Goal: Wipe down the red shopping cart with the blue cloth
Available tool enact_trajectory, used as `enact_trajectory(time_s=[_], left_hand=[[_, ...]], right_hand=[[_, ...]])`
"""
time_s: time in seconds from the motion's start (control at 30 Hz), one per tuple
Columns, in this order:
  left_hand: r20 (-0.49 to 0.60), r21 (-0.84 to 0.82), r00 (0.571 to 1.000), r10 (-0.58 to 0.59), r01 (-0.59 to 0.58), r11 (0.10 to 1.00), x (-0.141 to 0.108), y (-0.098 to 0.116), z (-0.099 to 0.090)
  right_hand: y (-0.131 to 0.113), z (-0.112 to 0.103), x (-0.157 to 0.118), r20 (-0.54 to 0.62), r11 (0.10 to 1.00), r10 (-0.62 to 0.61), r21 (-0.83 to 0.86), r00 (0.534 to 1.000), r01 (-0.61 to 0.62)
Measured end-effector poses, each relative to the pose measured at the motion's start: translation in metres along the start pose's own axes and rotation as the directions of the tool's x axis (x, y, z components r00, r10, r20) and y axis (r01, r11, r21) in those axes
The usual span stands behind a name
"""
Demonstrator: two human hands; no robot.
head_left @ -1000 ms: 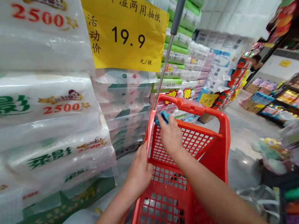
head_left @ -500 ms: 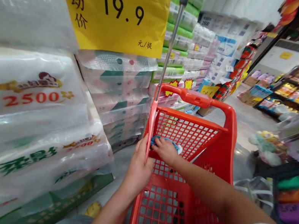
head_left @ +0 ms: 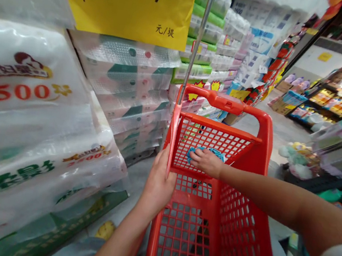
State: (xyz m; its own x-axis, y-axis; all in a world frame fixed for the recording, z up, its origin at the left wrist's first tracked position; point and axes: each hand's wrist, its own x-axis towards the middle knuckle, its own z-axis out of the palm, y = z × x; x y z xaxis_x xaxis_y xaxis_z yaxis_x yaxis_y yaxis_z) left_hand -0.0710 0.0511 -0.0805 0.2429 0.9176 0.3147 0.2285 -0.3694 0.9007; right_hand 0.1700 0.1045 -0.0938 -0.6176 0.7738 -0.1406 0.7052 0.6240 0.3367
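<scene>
A red plastic shopping basket cart (head_left: 225, 195) with lattice walls stands in front of me. My left hand (head_left: 159, 183) is wrapped round its left rim, close to where a metal pole (head_left: 199, 40) rises. Inside the cart, my right hand (head_left: 207, 162) presses a blue cloth (head_left: 216, 153) against the lattice end wall. Its fingers lie over the cloth, which shows beyond them on both sides. The cart's red handle (head_left: 228, 105) arches above that wall.
Stacked packs of tissue (head_left: 32, 90) rise on the left under a yellow price sign (head_left: 130, 1). Green-wrapped packs (head_left: 206, 19) stand behind the pole. An aisle floor (head_left: 268, 118) runs back on the right, beside shelves of goods (head_left: 338, 100).
My right hand has moved rightward along the lattice wall with the blue cloth, away from the left rim. My left hand keeps its hold on the rim. The view has shifted slightly.
</scene>
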Motion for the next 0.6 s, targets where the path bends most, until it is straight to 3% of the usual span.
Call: enact_trajectory(time_s=[0.07, 0.17, 0.3, 0.43, 0.53, 0.6], left_hand=[[0.002, 0.006, 1.0, 0.005, -0.006, 1.0, 0.001, 0.001, 0.001], [-0.005, 0.018, 1.0, 0.02, -0.02, 1.0, 0.002, 0.0, -0.001], [-0.01, 0.007, 1.0, 0.006, -0.006, 1.0, 0.002, -0.003, -0.007], [-0.002, 0.014, 1.0, -0.008, 0.008, 1.0, -0.002, -0.002, -0.012], [-0.016, 0.044, 1.0, -0.008, 0.009, 0.999, -0.006, 0.002, -0.012], [-0.022, 0.059, 1.0, 0.001, 0.0, 0.998, -0.01, 0.004, -0.012]], right_hand=[[-0.005, 0.009, 0.0, 0.058, 0.996, -0.094, 0.005, 0.994, 0.094], [0.01, 0.0, -0.005, 0.092, 0.988, -0.152, -0.006, 0.984, 0.153], [0.037, -0.024, -0.034, 0.089, 0.992, -0.121, -0.035, 0.989, 0.124], [0.032, -0.037, -0.056, 0.089, 0.995, -0.096, -0.015, 0.991, 0.098], [0.021, -0.063, -0.047, -0.077, 1.0, -0.011, 0.01, 0.997, 0.012], [0.014, -0.088, -0.03, -0.296, 0.985, 0.169, 0.089, 0.94, -0.149]])
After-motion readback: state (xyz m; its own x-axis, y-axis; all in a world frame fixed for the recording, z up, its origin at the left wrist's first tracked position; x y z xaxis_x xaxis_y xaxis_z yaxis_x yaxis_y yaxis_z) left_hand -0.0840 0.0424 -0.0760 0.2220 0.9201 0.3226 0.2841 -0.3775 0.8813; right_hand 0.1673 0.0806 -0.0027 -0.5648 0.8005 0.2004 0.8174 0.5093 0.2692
